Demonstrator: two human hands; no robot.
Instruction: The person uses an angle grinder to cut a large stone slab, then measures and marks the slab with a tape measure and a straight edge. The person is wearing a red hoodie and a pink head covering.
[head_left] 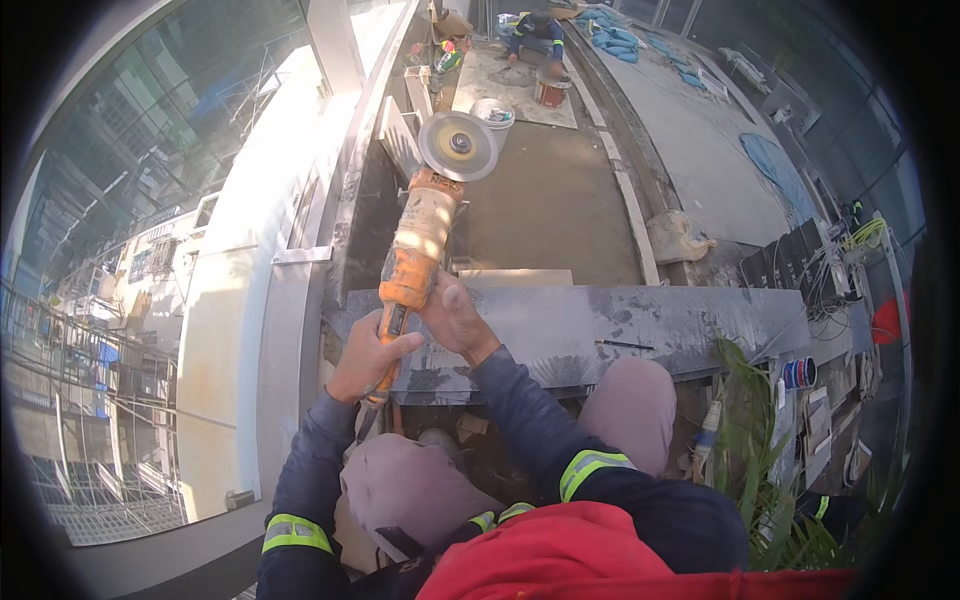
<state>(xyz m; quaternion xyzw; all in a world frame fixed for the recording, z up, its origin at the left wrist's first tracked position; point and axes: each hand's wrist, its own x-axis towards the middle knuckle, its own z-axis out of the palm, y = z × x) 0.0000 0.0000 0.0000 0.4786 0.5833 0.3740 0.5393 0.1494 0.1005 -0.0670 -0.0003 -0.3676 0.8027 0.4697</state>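
An orange angle grinder (410, 250), worn and dusty, is held up in front of me with its round cutting disc (450, 160) at the far end. My left hand (362, 358) is wrapped round its narrow rear handle, thumb across the top. Against the right side of the body rests my right hand (455, 318), its fingers partly hidden behind the tool. Whether the disc spins, I cannot tell. Below and beyond my hands lies a long grey stone slab (690, 312) with dark wet patches. A thin black pencil-like stick (625, 345) lies on it.
Past the slab stretches a wet, sandy screed bed (545, 205), with a white bucket (495, 118) at its far left. Another person (538, 38) crouches at the back beside a reddish bucket (551, 92). A pale sack (677, 238) and leafy fronds (745, 450) are on the right.
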